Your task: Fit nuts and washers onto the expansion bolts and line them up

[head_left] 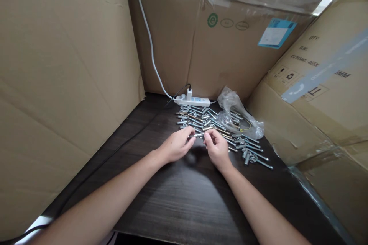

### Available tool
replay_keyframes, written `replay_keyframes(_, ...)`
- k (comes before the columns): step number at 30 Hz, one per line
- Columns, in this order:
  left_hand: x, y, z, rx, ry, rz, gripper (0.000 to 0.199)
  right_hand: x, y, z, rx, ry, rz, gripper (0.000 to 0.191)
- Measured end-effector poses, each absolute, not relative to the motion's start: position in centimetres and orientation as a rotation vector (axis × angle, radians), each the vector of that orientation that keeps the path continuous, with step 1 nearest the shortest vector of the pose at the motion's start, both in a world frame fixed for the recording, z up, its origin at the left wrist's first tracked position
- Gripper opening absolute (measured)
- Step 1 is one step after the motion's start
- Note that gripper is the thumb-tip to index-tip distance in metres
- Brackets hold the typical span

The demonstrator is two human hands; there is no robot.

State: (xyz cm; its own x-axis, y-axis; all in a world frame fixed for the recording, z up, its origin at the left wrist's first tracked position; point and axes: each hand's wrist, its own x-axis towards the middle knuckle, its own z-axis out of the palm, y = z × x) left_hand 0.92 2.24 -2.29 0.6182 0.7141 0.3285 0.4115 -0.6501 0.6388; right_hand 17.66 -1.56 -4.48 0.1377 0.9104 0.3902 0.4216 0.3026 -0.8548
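Observation:
Between my two hands is a short silver expansion bolt [197,135], lying roughly level over the dark table. My left hand [178,144] pinches its left end with thumb and fingers. On its other end, the thumb and bent fingers of my right hand [216,147] are closed. Just beyond my hands lie rows of metal bolts [195,116] with sleeves, nuts and washers, mostly silver, some brass-coloured. More loose bolts and sleeves [253,151] are spread to the right of my right hand. My fingers hide part of the held piece.
A white power strip [198,102] with a plugged-in charger stands behind the bolts. A clear plastic bag [230,111] with some hardware lies at the back right. A black cable [115,149] crosses the table [172,206] on the left. Cardboard boxes [172,46] wall in three sides.

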Motion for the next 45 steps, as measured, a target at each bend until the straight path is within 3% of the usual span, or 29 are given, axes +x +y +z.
replay_keyframes(10, 0.8, 2.6, -3.0, 2.298, 0.863, 0.708, 0.012, 17.4, -1.6, -4.5, -1.229, -1.377, 0.66, 0.022)
replay_keyframes(18, 1.1, 2.5, -3.6, 2.125, 0.783, 0.787, 0.016, 16.8, -2.2, -2.0, -1.246, -1.687, 0.29, 0.012)
replay_keyframes(21, 0.9, 2.7, -3.4, 2.125, 0.879, 0.761, 0.023, 20.7, -0.8, -0.3, -1.348, -1.68, 0.128, 0.016)
replay_keyframes(27, 0.5, 3.4, -3.2, 2.212, 0.912, 0.769, 0.016, 32.7, 3.6, -0.9, -1.923, -1.687, -0.228, 0.024)
replay_keyframes(32, 0.4, 3.6, -3.3, 2.243, 0.889, 0.766, 0.016, 36.3, 5.7, -3.0, -2.131, -1.745, -0.201, 0.028)
replay_keyframes(45, 0.3, 3.8, -3.2, 2.259, 0.927, 0.785, 0.017, 35.7, 7.1, -4.5, -1.964, -1.726, 0.014, 0.03)
